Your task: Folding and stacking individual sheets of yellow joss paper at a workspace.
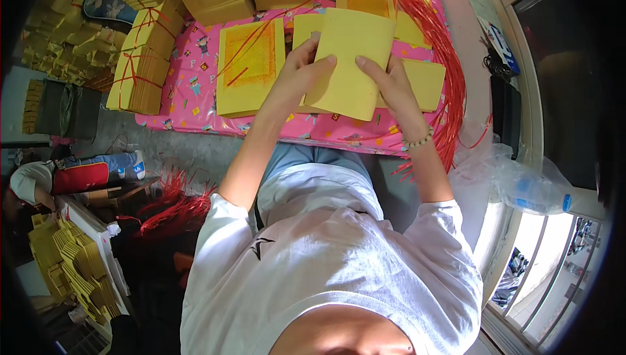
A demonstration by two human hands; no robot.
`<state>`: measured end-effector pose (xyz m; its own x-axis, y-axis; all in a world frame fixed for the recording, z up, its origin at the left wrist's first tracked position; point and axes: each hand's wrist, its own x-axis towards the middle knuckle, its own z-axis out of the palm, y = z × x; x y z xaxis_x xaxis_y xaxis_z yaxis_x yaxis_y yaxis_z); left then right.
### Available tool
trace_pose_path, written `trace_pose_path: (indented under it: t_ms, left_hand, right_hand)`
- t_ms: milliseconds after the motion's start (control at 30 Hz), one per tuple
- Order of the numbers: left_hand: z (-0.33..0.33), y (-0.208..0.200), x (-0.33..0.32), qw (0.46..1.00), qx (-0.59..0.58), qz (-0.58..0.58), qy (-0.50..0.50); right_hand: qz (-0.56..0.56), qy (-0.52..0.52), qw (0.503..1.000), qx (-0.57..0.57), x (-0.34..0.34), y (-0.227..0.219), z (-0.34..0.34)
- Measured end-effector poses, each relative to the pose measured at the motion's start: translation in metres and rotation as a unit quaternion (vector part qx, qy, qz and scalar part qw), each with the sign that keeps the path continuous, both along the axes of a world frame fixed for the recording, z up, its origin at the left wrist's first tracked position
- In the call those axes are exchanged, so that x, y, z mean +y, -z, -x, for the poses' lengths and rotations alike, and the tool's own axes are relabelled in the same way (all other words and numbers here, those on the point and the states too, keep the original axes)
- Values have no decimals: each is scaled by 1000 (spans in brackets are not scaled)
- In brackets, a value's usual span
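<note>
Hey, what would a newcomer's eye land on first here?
Probably the long bundle of red strips trailing down the right side of the pink patterned tabletop. Next, the yellow paper held upper centre between the left hand and right hand. Yellow stacks tied with red stand along the table's left.

At one o'clock we see smooth, matt, rectangular yellow paper (pixel 355 74); from ten to one, glossy pink patterned plastic sheeting (pixel 195 108); at two, long, shiny red plastic-looking strands (pixel 451 87).
</note>
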<state>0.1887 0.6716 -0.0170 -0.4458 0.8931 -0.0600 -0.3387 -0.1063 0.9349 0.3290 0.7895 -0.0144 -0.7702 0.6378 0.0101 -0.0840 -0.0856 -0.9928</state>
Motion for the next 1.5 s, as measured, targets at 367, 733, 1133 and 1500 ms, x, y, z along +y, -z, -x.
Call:
trace_pose_path:
  t_ms: [367, 733, 1133, 1500]
  left_hand:
    - [3, -1, 5, 986, -121, 105, 53]
    - [3, -2, 3, 977, -167, 106, 84]
    - [-30, 10, -1, 992, 56, -100, -45]
    - [-47, 5, -20, 986, 95, -125, -51]
  right_hand:
    - [116, -15, 993, -31, -1, 2, -4]
    - [118, -10, 993, -24, -7, 5, -10]
    - [-53, 38, 998, 13, -20, 7, -16]
    - [-74, 20, 996, 51, -35, 6, -31]
